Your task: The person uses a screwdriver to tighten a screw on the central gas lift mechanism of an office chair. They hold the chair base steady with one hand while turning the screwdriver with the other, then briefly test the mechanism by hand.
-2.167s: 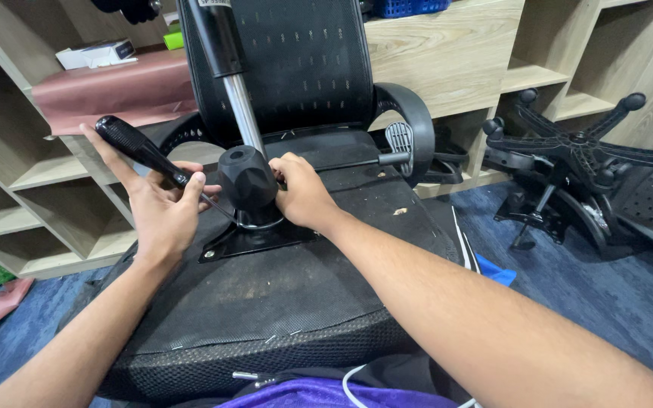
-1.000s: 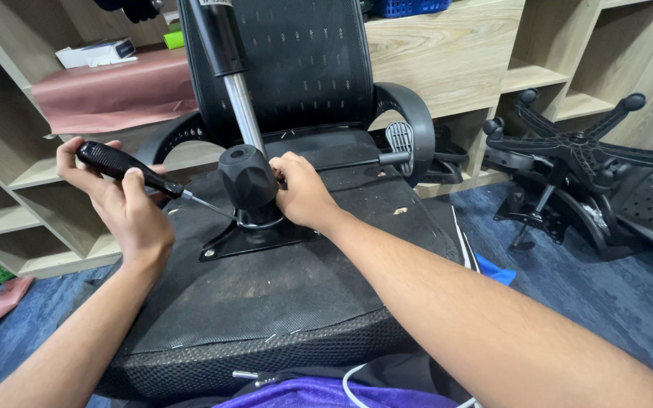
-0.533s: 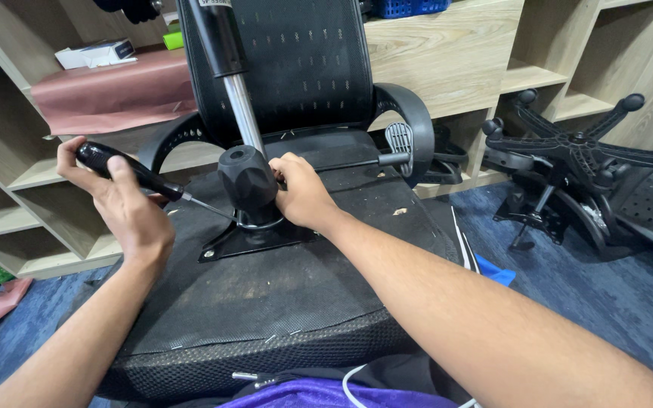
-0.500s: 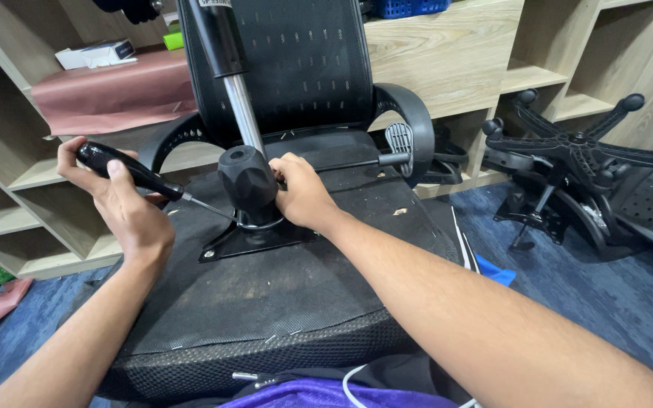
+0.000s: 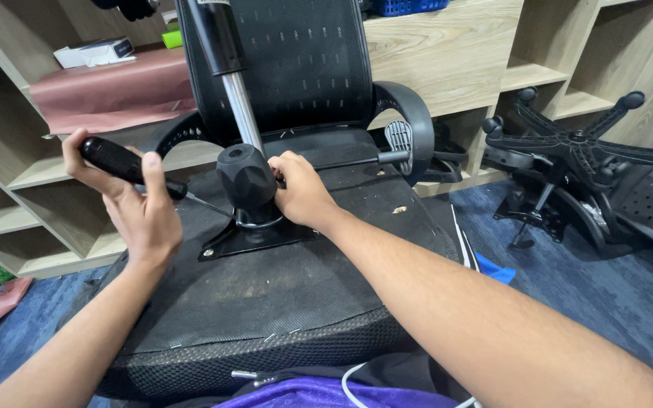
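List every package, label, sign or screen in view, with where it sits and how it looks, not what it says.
White cardboard box: flat and rectangular with a dark end panel, lying on the reddish-brown sheet on the upper left shelf.
Green box: small and bright green, just right of the white box, partly hidden behind the chair's gas cylinder.
No signs or screens are visible.

Left hand (image 5: 139, 214) around screwdriver (image 5: 126, 165), right hand (image 5: 301, 190) against black chair mechanism (image 5: 246, 179).

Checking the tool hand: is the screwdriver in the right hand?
No, the left hand grips the black-handled screwdriver, while the right hand rests against the black mechanism housing.
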